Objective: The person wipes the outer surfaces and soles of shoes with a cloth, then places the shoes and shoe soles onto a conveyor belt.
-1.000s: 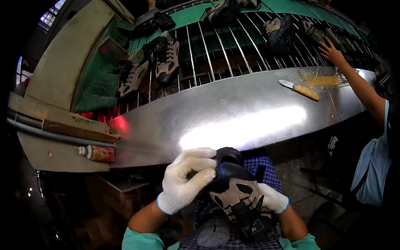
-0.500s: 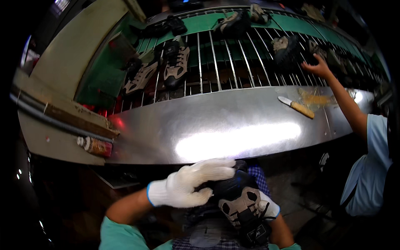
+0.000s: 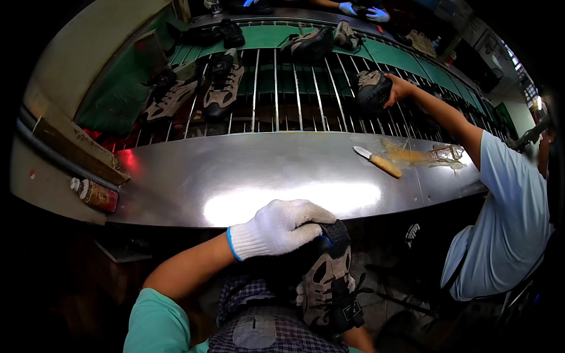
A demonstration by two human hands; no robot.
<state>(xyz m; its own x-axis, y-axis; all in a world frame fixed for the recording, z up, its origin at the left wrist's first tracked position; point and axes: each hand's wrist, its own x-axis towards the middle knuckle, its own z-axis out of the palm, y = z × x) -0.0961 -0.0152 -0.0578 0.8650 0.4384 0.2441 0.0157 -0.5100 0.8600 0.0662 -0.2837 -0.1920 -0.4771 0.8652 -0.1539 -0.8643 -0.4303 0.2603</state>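
Observation:
A beige and black lace-up shoe (image 3: pixel 329 279) is held above my lap, toe pointing away from me. My left hand (image 3: pixel 279 228), in a white knit glove with a blue cuff edge, grips the toe end, thumb and fingers pressed against its black tip. From below, my right hand (image 3: pixel 351 283) holds the shoe's middle. Only bits of its white glove show at the shoe's sides; the rest is hidden behind it. Dark laces hang loose at the right of the shoe.
A metal ledge (image 3: pixel 176 170) runs ahead of me, bearing a wooden-handled knife (image 3: pixel 379 162). A stained bottle (image 3: pixel 97 194) lies left. Beyond, a rod conveyor (image 3: pixel 276 94) carries several shoes. A co-worker's arm (image 3: pixel 441 109) reaches in from the right, hand on a shoe (image 3: pixel 372 93).
My left hand has moved from hovering open beside the shoe to gripping its toe. The co-worker's hand has closed on a shoe on the conveyor. The view has shifted rightward.

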